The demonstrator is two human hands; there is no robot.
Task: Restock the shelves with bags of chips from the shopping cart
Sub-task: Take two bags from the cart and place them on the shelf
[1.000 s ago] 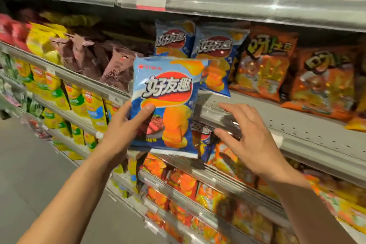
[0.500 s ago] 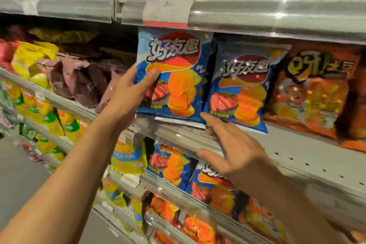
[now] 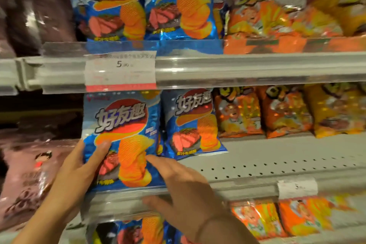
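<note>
Bag in hand: we see one blue chip bag standing upright at the near left edge of the middle shelf, just under the price tag.
Left hand: our left hand grips that bag's left edge, thumb curled across its front, the other fingers hidden behind it.
Right hand: our right hand lies open, fingers nearly straight; one fingertip touches the bag's lower right side and the thumb rests on the shelf's front rail. It holds nothing.
Blue bags, middle shelf: two in plain view, the held one and a second bag just right of it, farther back.
Blue bags, upper shelf: two side by side.
Orange bags, middle shelf: three to the right.
Brown bags: a blurred group at far left; we cannot count them.
</note>
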